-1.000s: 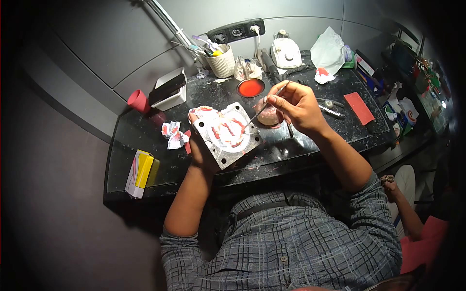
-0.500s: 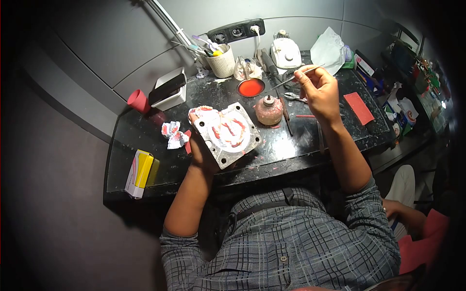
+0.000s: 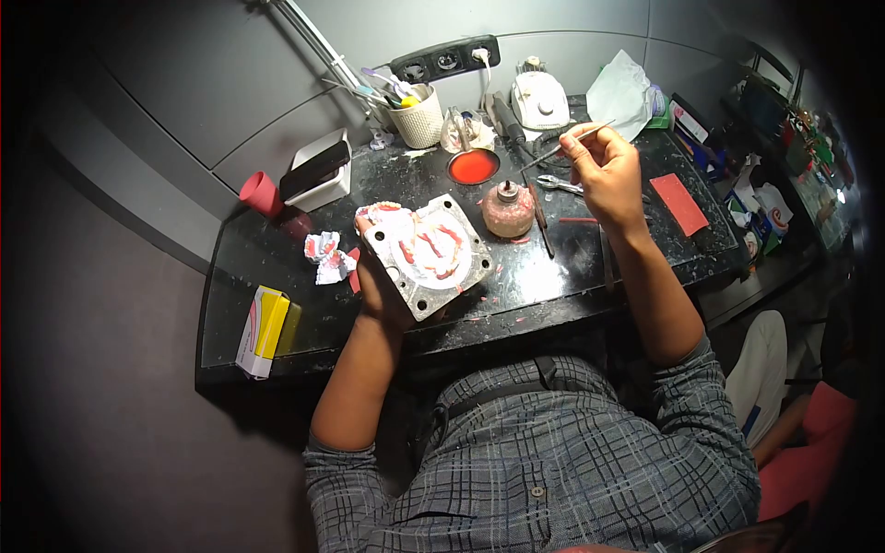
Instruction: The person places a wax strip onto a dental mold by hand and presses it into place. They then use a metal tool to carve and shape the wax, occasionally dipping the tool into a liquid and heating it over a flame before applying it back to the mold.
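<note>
My left hand [image 3: 376, 290] holds a square metal dental flask [image 3: 422, 305] from its left and below, most fingers hidden beneath it. White plaster [image 3: 412, 252] fills the flask's round middle, with a curved band of pink-red wax in it. At the flask's upper left corner is a plaster piece with red wax [image 3: 383, 212]. Raised over the right part of the bench, my right hand [image 3: 608, 180] pinches a thin metal wax carver [image 3: 551, 157]. The carver's tip points down left, near the top of a wax-spattered glass spirit lamp [image 3: 507, 214].
A pan of red wax [image 3: 473, 167] sits behind the lamp. Pliers [image 3: 558, 183] and a red wax sheet [image 3: 679, 205] lie right. Plaster pieces [image 3: 330, 258], a yellow-white box [image 3: 264, 330], a red cup [image 3: 262, 194] and a phone [image 3: 316, 173] are left. Someone's red sleeve [image 3: 825, 433] shows at right.
My hands keep their holds, and the carver stays near the lamp. The whole view has shifted slightly. At the right edge, the other person's arm has moved lower.
</note>
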The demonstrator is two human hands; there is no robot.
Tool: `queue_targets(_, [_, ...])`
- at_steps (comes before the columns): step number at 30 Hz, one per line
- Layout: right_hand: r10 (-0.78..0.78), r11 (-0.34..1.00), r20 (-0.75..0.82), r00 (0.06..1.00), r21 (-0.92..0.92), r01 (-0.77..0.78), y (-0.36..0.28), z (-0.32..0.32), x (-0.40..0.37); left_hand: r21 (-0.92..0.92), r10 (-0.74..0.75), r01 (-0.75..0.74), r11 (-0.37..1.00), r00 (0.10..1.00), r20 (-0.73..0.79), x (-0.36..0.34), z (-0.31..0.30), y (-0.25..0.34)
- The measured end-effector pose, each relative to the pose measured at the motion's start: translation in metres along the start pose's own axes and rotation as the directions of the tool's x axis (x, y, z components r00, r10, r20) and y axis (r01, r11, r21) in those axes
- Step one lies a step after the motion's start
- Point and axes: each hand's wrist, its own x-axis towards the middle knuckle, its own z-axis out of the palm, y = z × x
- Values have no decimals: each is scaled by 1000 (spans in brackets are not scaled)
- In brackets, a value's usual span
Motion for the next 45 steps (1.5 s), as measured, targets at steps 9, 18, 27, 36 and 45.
queue_targets(9, [-60,988,76,995,145,48,-10,4,-2,-53,-59,63,997,996,68,0,-2,1])
queue_targets(18, [-10,989,123,992,145,-8,-3,8,-4,-3,-43,44,999,996,79,-1,-2,1])
queue_targets(27, [90,931,420,903,288,-227,-15,21,-18,104,-50,48,993,999,11,1,-1,2])
queue_targets(36, [115,919,546,830,260,-298,-10,31,-26,-122,-149,185,975,956,254,2,11,-1])
queue_targets(45, [96,936,528,844,241,-257,-12,28,-24,-105,-149,190,976,938,313,2,10,0])
